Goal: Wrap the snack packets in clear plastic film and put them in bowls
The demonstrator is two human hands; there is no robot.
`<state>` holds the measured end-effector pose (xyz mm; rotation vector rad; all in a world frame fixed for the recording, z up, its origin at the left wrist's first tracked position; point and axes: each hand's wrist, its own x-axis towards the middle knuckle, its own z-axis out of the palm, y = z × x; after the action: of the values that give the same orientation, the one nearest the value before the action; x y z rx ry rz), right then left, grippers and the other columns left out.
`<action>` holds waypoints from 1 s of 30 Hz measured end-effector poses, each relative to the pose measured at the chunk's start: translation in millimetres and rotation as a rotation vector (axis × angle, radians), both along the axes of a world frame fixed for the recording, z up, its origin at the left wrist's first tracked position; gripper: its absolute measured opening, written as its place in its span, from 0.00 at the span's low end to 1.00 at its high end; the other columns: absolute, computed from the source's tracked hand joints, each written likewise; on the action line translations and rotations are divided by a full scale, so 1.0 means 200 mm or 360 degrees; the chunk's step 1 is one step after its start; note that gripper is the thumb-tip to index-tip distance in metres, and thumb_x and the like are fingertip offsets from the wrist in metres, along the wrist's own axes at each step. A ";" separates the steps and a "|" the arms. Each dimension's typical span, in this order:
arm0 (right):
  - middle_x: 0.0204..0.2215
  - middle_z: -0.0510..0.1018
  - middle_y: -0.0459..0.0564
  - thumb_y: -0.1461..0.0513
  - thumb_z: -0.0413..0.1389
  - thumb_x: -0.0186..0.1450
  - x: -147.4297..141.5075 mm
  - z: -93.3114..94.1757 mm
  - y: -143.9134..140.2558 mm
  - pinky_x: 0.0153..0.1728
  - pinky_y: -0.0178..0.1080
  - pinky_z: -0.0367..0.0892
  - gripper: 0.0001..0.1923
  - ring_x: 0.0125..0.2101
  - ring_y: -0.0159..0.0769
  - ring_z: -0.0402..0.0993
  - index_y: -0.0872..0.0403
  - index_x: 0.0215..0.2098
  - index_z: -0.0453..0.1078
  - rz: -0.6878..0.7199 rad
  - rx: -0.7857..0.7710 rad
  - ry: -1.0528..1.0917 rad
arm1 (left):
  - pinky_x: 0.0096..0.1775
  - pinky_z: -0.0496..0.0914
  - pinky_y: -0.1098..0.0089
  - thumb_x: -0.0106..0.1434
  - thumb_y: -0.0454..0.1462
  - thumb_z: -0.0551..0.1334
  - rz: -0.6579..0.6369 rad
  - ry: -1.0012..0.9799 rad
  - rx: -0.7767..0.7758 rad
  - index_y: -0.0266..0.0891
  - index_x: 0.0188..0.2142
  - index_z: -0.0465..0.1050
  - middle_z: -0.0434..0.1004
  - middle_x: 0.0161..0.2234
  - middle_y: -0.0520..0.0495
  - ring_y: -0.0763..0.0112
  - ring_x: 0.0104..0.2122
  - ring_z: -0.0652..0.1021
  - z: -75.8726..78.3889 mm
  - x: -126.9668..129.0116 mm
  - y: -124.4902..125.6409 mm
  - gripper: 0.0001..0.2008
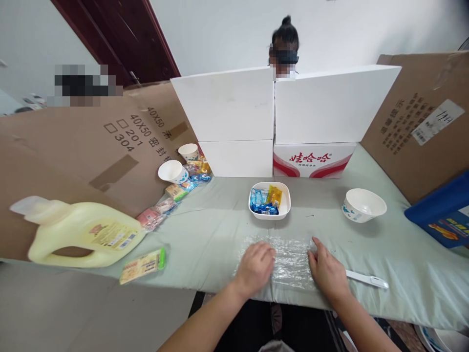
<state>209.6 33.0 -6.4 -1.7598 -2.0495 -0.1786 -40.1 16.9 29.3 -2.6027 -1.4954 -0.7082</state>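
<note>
A crinkled sheet of clear plastic wrap (291,261) lies flat on the cloth near the table's front edge. My left hand (256,266) rests on its left part, fingers curled down and closed on the film. At the right edge, my right hand (328,271) touches the wrap with its index finger stretched out and its thumb apart. A white plastic handle (368,279) sticks out beside my right wrist; its other end is hidden by the hand. Just beyond the wrap stands a white bowl (252,212) holding blue and yellow snack packets (266,199).
White boxes (234,112) form a wall at the back, with a person's head (285,46) behind. Left are a yellow detergent bottle (88,232), a cracker pack (142,265), paper cups (173,172) and snacks. Right are a paper bowl (364,205) and a blue bottle (439,210).
</note>
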 end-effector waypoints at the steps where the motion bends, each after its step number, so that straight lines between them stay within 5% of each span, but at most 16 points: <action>1: 0.32 0.78 0.52 0.60 0.44 0.70 0.00 0.01 0.00 0.27 0.39 0.65 0.18 0.27 0.39 0.76 0.59 0.56 0.61 0.0015 0.0022 -0.0012 | 0.56 0.63 0.55 0.67 0.40 0.56 -0.0151 0.0054 -0.0081 0.41 0.55 0.67 0.71 0.54 0.42 0.56 0.57 0.68 -0.01 0.03 -0.02 0.17; 5: 0.42 0.76 0.59 0.59 0.47 0.69 -0.01 0.08 -0.03 0.42 0.46 0.66 0.17 0.41 0.47 0.73 0.58 0.51 0.67 0.0078 0.0178 -0.0099 | 0.61 0.50 0.44 0.64 0.54 0.56 -0.0234 0.0233 -0.0385 0.44 0.67 0.45 0.48 0.67 0.42 0.47 0.66 0.49 -0.07 0.10 -0.04 0.38; 11: 0.60 0.66 0.54 0.53 0.48 0.68 -0.12 0.07 -0.06 0.61 0.50 0.46 0.25 0.62 0.46 0.53 0.54 0.60 0.62 0.0716 0.0068 -0.0258 | 0.63 0.44 0.44 0.65 0.54 0.54 -0.0197 0.0282 -0.0519 0.47 0.68 0.37 0.40 0.69 0.45 0.50 0.67 0.43 -0.08 0.10 -0.02 0.39; 17: 0.66 0.53 0.53 0.41 0.44 0.65 -0.09 -0.04 -0.05 0.61 0.58 0.40 0.39 0.66 0.51 0.42 0.54 0.67 0.49 0.0544 -0.0184 -0.0318 | 0.62 0.46 0.45 0.60 0.60 0.56 0.0059 0.0344 -0.0484 0.45 0.68 0.45 0.41 0.69 0.41 0.47 0.67 0.46 -0.11 -0.11 0.01 0.43; 24: 0.66 0.53 0.61 0.44 0.48 0.65 0.04 -0.02 -0.12 0.62 0.58 0.44 0.42 0.66 0.52 0.40 0.59 0.68 0.46 0.0404 -0.0056 -0.0216 | 0.59 0.55 0.45 0.67 0.51 0.53 0.0313 0.0279 -0.0284 0.35 0.65 0.52 0.50 0.66 0.33 0.45 0.65 0.52 -0.10 -0.45 -0.04 0.34; 30: 0.62 0.62 0.52 0.48 0.54 0.64 0.20 0.08 -0.23 0.60 0.48 0.57 0.31 0.63 0.45 0.53 0.49 0.62 0.60 0.0966 -0.0255 -0.0181 | 0.57 0.65 0.52 0.62 0.40 0.61 -0.0306 0.0082 -0.0326 0.40 0.54 0.69 0.70 0.55 0.39 0.52 0.59 0.66 0.00 -0.41 -0.20 0.20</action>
<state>250.4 -13.3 9.7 -1.1480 -2.6360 0.0749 -122.8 -23.7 30.3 -2.9233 -1.3844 -0.5212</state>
